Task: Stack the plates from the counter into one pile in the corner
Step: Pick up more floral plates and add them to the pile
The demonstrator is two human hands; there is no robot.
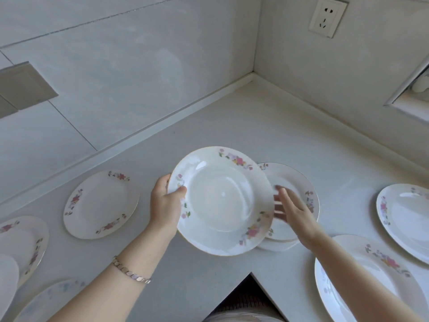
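Note:
My left hand (166, 202) grips the left rim of a white floral plate (221, 201), thumb on top, holding it tilted above the counter (267, 126). Right of it lies a small pile of plates (292, 182), partly hidden behind the held plate. My right hand (291, 211) hovers over that pile with fingers spread and blurred, holding nothing. More floral plates lie flat: one at the left (101, 204), one at the far left edge (21, 242), one at the far right (406, 217) and one at the lower right (362, 280).
The two tiled walls meet at the corner (254, 73) behind the plates. A wall socket (327, 16) sits high on the right wall. A recessed niche (411, 94) opens on the right. The counter's inner edge notches in at the bottom (250, 274). A pale blue-patterned plate (51, 298) lies bottom left.

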